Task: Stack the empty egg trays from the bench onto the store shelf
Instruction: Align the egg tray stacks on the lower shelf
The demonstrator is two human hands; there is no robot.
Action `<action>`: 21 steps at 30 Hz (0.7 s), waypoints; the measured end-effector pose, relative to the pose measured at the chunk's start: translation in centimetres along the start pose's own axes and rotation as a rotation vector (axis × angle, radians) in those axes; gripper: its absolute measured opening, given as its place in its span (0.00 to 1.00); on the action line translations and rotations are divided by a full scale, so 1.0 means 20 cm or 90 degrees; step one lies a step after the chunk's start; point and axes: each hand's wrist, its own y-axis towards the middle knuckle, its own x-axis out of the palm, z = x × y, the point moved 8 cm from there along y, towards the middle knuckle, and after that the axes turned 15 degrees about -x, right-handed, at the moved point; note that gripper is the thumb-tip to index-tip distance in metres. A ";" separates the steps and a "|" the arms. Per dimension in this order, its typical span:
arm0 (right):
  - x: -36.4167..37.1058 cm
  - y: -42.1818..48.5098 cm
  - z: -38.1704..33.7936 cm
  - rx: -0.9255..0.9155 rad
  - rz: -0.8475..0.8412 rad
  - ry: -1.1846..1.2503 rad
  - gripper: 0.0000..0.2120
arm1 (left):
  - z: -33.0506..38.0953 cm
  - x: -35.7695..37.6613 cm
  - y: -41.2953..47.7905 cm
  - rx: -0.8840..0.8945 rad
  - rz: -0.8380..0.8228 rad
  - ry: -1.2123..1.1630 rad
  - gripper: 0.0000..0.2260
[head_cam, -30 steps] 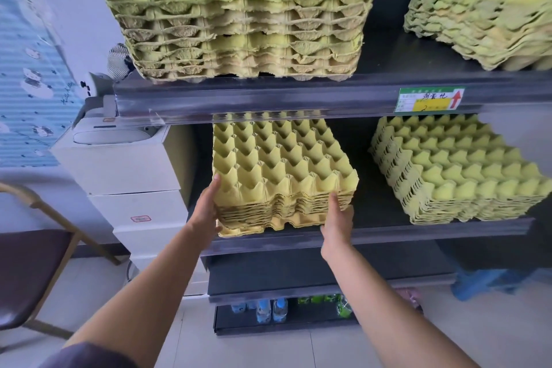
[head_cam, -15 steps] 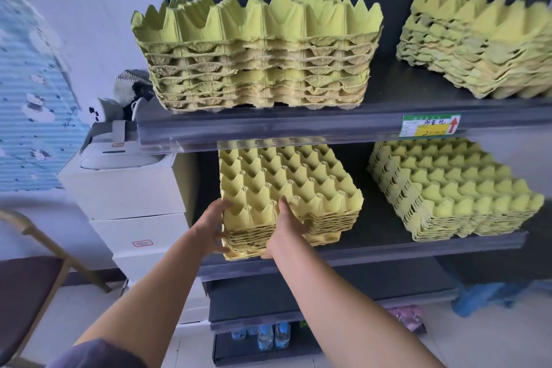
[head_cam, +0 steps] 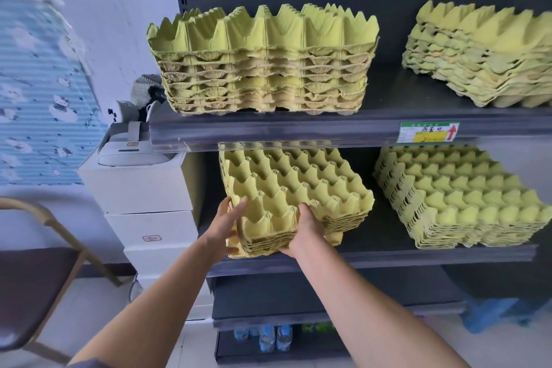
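Note:
A stack of yellow-green egg trays (head_cam: 298, 185) sits on the left part of the middle store shelf (head_cam: 388, 260), turned slightly askew, its near corner over the shelf's front edge. My left hand (head_cam: 227, 224) holds the stack's front left corner, thumb up on the top tray. Just right of it, my right hand (head_cam: 307, 227) grips the front edge, with its fingers curled over the top trays. Both forearms reach up from the bottom of the view.
More tray stacks stand on the middle shelf's right (head_cam: 457, 200) and on the upper shelf (head_cam: 298, 131), left (head_cam: 263, 63) and right (head_cam: 484, 60). White boxes (head_cam: 140, 188) with a small printer (head_cam: 131, 152) adjoin the shelf's left. A chair (head_cam: 35, 278) is at lower left, water bottles (head_cam: 274, 337) below.
My right hand has slid left from the stack's right front corner to the front edge near my left hand. The left hand stays at the left corner. The view has moved closer.

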 end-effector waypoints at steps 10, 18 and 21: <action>-0.31 0.18 -0.34 -0.057 -0.152 -0.103 0.15 | -0.07 0.19 -0.10 0.046 0.033 -0.152 0.23; -0.37 0.39 -0.52 -0.094 -0.245 -0.238 0.16 | -0.16 0.41 -0.09 0.059 0.106 -0.278 0.28; -0.34 0.45 -0.54 -0.086 -0.285 -0.269 0.19 | -0.15 0.45 -0.10 0.088 0.186 -0.270 0.33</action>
